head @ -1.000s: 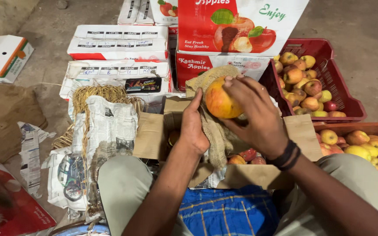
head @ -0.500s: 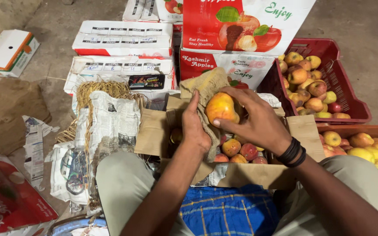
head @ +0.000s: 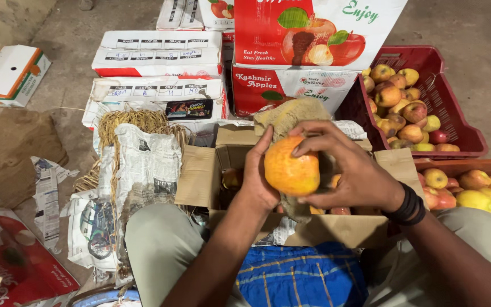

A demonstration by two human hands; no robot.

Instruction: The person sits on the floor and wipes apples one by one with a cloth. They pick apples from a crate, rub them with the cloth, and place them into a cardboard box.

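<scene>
Since the earlier frames the apple (head: pixel 291 166) had dropped a little lower between the hands and sat closer over the open cardboard box (head: pixel 336 230), while the piece of burlap (head: pixel 288 117) behind it showed more above the fingers.

Nearest the camera were the person's knees and a blue checked cloth (head: pixel 302 276) across the lap. Just beyond, the left hand (head: pixel 258 176) was cupped flat against the apple's left side, and the right hand (head: pixel 350 170) curled over its top and right side, fingertips pinching near the crown. Both hands were closed on the fruit, which was held between them and clear of the box. The apple lay directly above the box opening, with other apples visible down inside it, so the box sat straight below the hands. Neither hand was plainly nearer to it.

To the left lay newspaper (head: pixel 143 165) and straw (head: pixel 137 122). Farther right stood a red crate (head: pixel 456 108) of apples, and beyond it all stacked printed cartons (head: pixel 160 54).
</scene>
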